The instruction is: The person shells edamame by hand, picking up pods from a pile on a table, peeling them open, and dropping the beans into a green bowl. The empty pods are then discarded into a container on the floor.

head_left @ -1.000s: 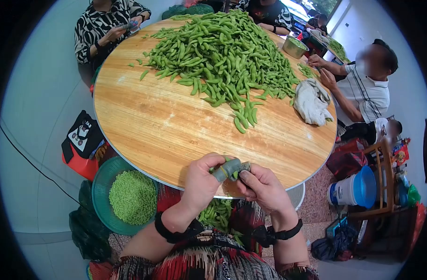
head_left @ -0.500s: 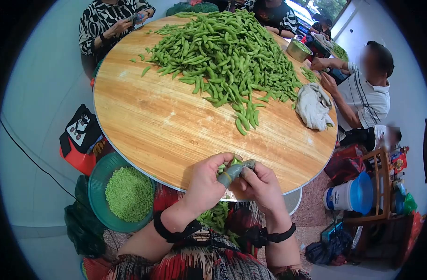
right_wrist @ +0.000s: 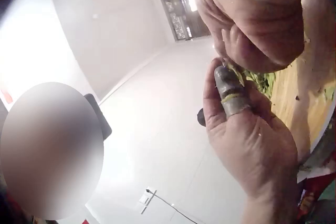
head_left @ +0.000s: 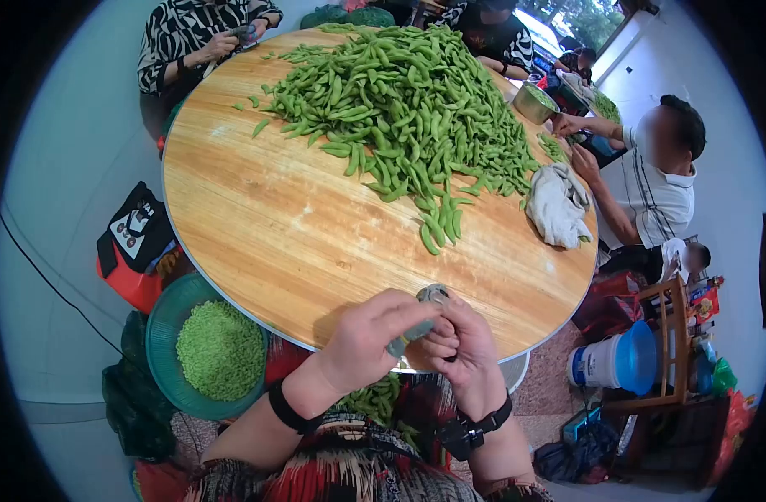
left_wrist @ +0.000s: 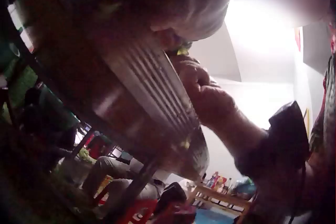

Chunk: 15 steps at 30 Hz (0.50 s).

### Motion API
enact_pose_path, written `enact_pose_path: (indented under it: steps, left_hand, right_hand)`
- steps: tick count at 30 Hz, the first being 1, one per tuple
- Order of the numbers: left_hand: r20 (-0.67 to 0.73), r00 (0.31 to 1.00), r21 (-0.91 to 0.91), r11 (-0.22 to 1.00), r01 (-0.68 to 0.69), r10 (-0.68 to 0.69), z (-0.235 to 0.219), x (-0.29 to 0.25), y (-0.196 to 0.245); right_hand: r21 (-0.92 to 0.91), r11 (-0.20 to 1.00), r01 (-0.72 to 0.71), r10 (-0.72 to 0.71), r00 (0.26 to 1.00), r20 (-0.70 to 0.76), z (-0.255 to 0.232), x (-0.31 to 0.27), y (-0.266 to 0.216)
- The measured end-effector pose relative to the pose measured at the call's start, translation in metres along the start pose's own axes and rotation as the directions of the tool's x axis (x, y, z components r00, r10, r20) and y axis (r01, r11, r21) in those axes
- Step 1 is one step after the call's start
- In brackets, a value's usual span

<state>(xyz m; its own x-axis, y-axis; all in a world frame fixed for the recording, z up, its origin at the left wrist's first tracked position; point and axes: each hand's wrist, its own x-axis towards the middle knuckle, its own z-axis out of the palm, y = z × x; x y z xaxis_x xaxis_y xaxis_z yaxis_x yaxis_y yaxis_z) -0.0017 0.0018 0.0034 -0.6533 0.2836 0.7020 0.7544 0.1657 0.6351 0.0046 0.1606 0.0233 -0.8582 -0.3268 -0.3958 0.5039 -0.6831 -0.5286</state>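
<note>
Since the earlier frames both hands had drawn closer together and lower at the near rim of the round wooden table [head_left: 257, 243], and the green pod that showed between them then was now almost hidden. Her left hand [head_left: 368, 335] was curled, its thumb in a grey finger guard [head_left: 412, 329] pressing toward the right hand [head_left: 458, 347], whose fingers were folded tight around something small; in the right wrist view a bit of green, most likely the edamame pod [right_wrist: 237, 73], peeked out where the fingertips met, so I judged both hands were pinching it just above the table edge. Such a pod looked light, short and a little fuzzy, with a firm but bendable shell, soft enough to split along its seam; I think it is best held at the two ends and squeezed, as the beans inside may slip out quickly. A big heap of pods [head_left: 404, 105] lay further on the table, a white cloth [head_left: 557, 205] near it, and a green basket of shelled beans [head_left: 218, 350] stood beside her left arm
</note>
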Motion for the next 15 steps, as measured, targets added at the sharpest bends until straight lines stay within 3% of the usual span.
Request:
enact_pose_path:
  steps: [2, 3, 4, 5, 6, 7, 8, 9, 10, 11, 13, 15]
  left_hand:
    - [-0.052, 0.979, -0.114, 0.975, 0.189, -0.196, 0.000, 0.002, -0.005]
    - [-0.057, 0.979, -0.117, 0.976, 0.186, -0.193, -0.002, 0.002, -0.005]
    - [-0.013, 0.896, -0.377, 0.833, 0.406, -0.443, -0.004, 0.002, -0.004]
    - [0.099, 0.760, -0.591, 0.576, 0.565, -0.642, -0.007, 0.002, -0.004]
    - [0.077, 0.695, -0.688, 0.467, 0.556, -0.714, -0.008, 0.001, -0.010]
    - [0.076, 0.697, -0.690, 0.467, 0.553, -0.713, -0.012, 0.000, -0.014]
    - [0.104, 0.671, -0.768, 0.370, 0.523, -0.734, -0.015, -0.001, -0.017]
    - [0.138, 0.646, -0.833, 0.265, 0.486, -0.751, -0.016, -0.002, -0.018]
    - [0.159, 0.618, -0.815, 0.252, 0.522, -0.770, -0.016, 0.003, -0.013]
    - [0.159, 0.621, -0.816, 0.252, 0.521, -0.768, -0.015, 0.002, -0.013]
    - [0.249, 0.614, -0.836, 0.153, 0.527, -0.749, -0.014, 0.002, -0.014]
    - [0.235, 0.600, -0.843, 0.147, 0.518, -0.764, -0.013, 0.006, -0.012]
  right_hand:
    - [0.008, 1.000, 0.027, -0.027, 1.000, 0.003, -0.002, 0.008, 0.003]
    - [0.018, 0.998, 0.052, -0.053, 0.999, 0.009, -0.001, 0.011, 0.002]
    - [-0.173, 0.981, 0.089, -0.082, 0.996, 0.044, 0.004, 0.006, -0.006]
    - [-0.177, 0.980, 0.089, -0.082, 0.996, 0.044, 0.006, 0.001, -0.019]
    - [-0.591, 0.798, 0.119, 0.058, 0.961, 0.271, 0.006, -0.003, -0.034]
    - [-0.859, 0.452, 0.242, 0.281, 0.875, 0.394, 0.008, -0.002, -0.043]
    - [-0.867, -0.028, 0.498, -0.016, 0.867, 0.498, 0.001, 0.013, -0.041]
    - [-0.940, -0.275, 0.204, -0.200, 0.944, 0.263, 0.013, 0.023, -0.047]
    - [-0.873, -0.477, 0.104, -0.332, 0.898, 0.289, 0.011, 0.038, -0.049]
    - [-0.768, -0.640, -0.027, -0.445, 0.828, 0.341, 0.006, 0.051, -0.049]
    - [-0.733, -0.678, -0.049, -0.435, 0.831, 0.347, 0.004, 0.063, -0.048]
    - [-0.695, -0.716, -0.066, -0.419, 0.837, 0.353, 0.005, 0.064, -0.048]
